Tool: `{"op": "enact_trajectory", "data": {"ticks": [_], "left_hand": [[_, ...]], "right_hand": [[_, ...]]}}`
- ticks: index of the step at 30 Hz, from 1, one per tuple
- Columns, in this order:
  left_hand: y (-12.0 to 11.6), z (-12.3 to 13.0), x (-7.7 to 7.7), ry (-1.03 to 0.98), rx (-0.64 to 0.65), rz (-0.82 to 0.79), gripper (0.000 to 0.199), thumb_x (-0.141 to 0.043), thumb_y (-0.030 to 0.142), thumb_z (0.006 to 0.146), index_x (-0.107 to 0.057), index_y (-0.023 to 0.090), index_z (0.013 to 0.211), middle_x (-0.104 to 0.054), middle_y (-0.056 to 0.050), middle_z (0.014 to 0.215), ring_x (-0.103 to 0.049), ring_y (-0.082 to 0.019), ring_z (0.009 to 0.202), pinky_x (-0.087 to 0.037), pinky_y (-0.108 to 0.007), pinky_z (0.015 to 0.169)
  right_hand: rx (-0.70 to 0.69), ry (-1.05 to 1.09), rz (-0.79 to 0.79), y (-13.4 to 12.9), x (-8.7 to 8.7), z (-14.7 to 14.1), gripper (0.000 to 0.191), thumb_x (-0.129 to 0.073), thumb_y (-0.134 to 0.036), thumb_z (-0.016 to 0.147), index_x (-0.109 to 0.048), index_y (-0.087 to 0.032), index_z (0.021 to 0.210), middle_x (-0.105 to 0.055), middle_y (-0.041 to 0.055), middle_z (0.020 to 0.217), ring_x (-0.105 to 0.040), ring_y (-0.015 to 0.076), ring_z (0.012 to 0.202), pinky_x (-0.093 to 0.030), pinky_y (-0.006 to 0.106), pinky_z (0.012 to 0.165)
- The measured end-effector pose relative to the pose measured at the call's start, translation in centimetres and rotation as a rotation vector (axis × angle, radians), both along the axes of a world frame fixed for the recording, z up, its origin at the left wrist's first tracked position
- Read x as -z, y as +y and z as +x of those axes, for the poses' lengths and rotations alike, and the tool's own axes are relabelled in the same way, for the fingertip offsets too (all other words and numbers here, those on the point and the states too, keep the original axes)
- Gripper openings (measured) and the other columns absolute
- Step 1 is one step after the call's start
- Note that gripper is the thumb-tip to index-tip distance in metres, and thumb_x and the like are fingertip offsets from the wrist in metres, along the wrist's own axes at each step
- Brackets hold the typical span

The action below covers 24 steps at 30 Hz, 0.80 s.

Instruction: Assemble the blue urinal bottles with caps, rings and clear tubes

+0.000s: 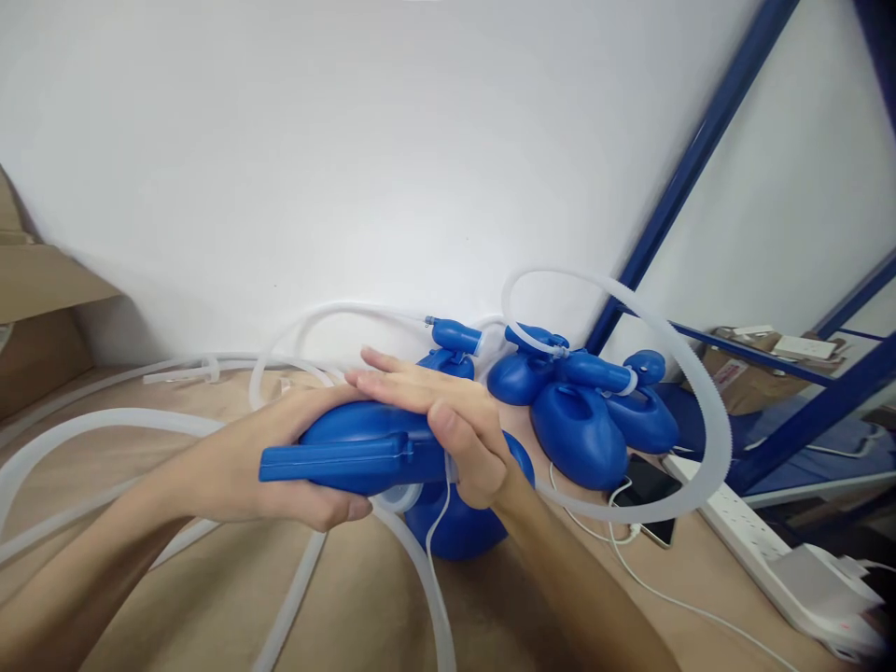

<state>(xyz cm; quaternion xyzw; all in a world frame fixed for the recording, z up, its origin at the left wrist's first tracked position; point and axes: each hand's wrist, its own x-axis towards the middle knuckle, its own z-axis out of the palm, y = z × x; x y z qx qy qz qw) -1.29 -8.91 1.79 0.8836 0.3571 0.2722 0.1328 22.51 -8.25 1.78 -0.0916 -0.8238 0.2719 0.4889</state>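
White wall (336, 149) backs a tan worktop (700, 569). Over its near part, the left hand (242, 457) grasps a blue plastic piece (350, 464), thumb on the near side, with a flat end jutting left. The right hand (480, 420) lies across the far side and right end of that piece, fingers outstretched to the left and thumb bent towards the near side; whether it grips, I cannot tell. Just beneath, partly hidden, sits a blue container (458, 532), and a thin white cord (430, 541) hangs before it. Translucent tubing (105, 420) sweeps in curves across the left. Farther right stand several blue containers (578, 439), beneath a large loop of clear hose (714, 420). Near them lie a dark phone (654, 495) and a white power strip (742, 527). At the far right leans a blue metal frame (690, 196); at the far left, a cardboard box (42, 359).
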Motion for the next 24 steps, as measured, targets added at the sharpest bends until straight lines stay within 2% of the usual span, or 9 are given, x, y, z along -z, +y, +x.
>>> {"op": "enact_trajectory", "data": {"ticks": [3,7,11,14,16,18,19,22,24], "left_hand": [[-0.5,0.1,-0.5,0.019,-0.023,0.011,0.077,-0.079,0.049,0.076,-0.053,0.037,0.148,-0.077,-0.003,0.118,-0.074,-0.028,0.092,-0.060,-0.035,0.075],[-0.7,0.4,-0.8,0.115,-0.060,0.185,0.074,-0.075,0.053,0.082,-0.051,0.034,0.149,-0.071,-0.008,0.135,-0.072,-0.034,0.110,-0.058,-0.040,0.087],[-0.3,0.5,-0.8,0.172,-0.075,0.199,0.072,-0.073,0.058,0.083,-0.053,0.030,0.146,-0.073,-0.011,0.133,-0.073,-0.036,0.108,-0.057,-0.038,0.079],[0.1,0.8,-0.7,0.116,-0.071,0.161,0.071,-0.070,0.061,0.084,-0.053,0.030,0.145,-0.075,-0.009,0.127,-0.074,-0.032,0.101,-0.056,-0.036,0.077],[0.3,0.9,-0.8,0.082,-0.082,0.141,0.070,-0.069,0.063,0.084,-0.054,0.029,0.143,-0.078,-0.008,0.118,-0.075,-0.028,0.090,-0.055,-0.033,0.073],[0.3,1.0,-1.0,0.085,-0.156,0.155,0.068,-0.068,0.064,0.085,-0.056,0.028,0.141,-0.079,-0.006,0.108,-0.074,-0.026,0.080,-0.053,-0.031,0.067],[0.2,1.0,-1.1,0.096,-0.221,0.182,0.068,-0.067,0.064,0.085,-0.056,0.028,0.142,-0.079,-0.005,0.107,-0.074,-0.026,0.079,-0.052,-0.031,0.065],[-0.4,0.7,-1.5,0.139,-0.477,0.317,0.066,-0.059,0.063,0.089,-0.054,0.033,0.148,-0.076,-0.006,0.124,-0.076,-0.034,0.086,-0.051,-0.035,0.064],[-0.9,0.5,-1.6,0.165,-0.603,0.379,0.066,-0.053,0.062,0.092,-0.051,0.036,0.152,-0.070,-0.007,0.137,-0.076,-0.039,0.094,-0.052,-0.039,0.066]], "right_hand": [[-0.010,0.130,-0.240,0.1,0.1,-0.7,0.050,-0.036,-0.049,0.109,-0.073,-0.026,0.134,-0.069,-0.0013,0.143,-0.051,0.0283,0.148,-0.028,0.059,0.130],[-0.087,0.330,-0.628,1.5,0.5,-1.8,0.049,-0.046,-0.053,0.106,-0.078,-0.019,0.123,-0.072,0.0067,0.138,-0.059,0.0277,0.141,-0.036,0.050,0.127],[-0.101,0.327,-0.704,2.8,1.2,-2.4,0.053,-0.050,-0.058,0.101,-0.079,-0.016,0.116,-0.074,0.0122,0.134,-0.063,0.0305,0.136,-0.040,0.052,0.123],[0.007,0.340,-0.529,2.9,1.4,-2.0,0.050,-0.044,-0.056,0.105,-0.076,-0.021,0.120,-0.072,0.0090,0.135,-0.060,0.0272,0.137,-0.039,0.049,0.123],[0.238,0.364,-0.284,2.6,0.9,-1.0,0.038,-0.048,-0.049,0.106,-0.074,-0.026,0.121,-0.070,0.0068,0.133,-0.061,0.0245,0.132,-0.043,0.046,0.119],[0.460,0.370,0.014,2.0,0.1,0.3,0.027,-0.054,-0.042,0.105,-0.075,-0.026,0.110,-0.071,0.0064,0.116,-0.065,0.0228,0.116,-0.051,0.042,0.107],[0.503,0.339,0.143,1.7,-0.4,1.0,0.024,-0.056,-0.040,0.104,-0.075,-0.025,0.102,-0.071,0.0057,0.105,-0.067,0.0217,0.104,-0.054,0.040,0.098],[0.408,0.133,0.375,0.5,-1.9,2.5,0.016,-0.069,-0.037,0.098,-0.073,-0.023,0.090,-0.073,0.0030,0.085,-0.069,0.0188,0.083,-0.059,0.035,0.080],[0.349,0.029,0.435,0.0,-2.4,2.7,0.009,-0.079,-0.029,0.091,-0.075,-0.022,0.095,-0.078,0.0036,0.090,-0.075,0.0191,0.087,-0.062,0.033,0.081]]}}
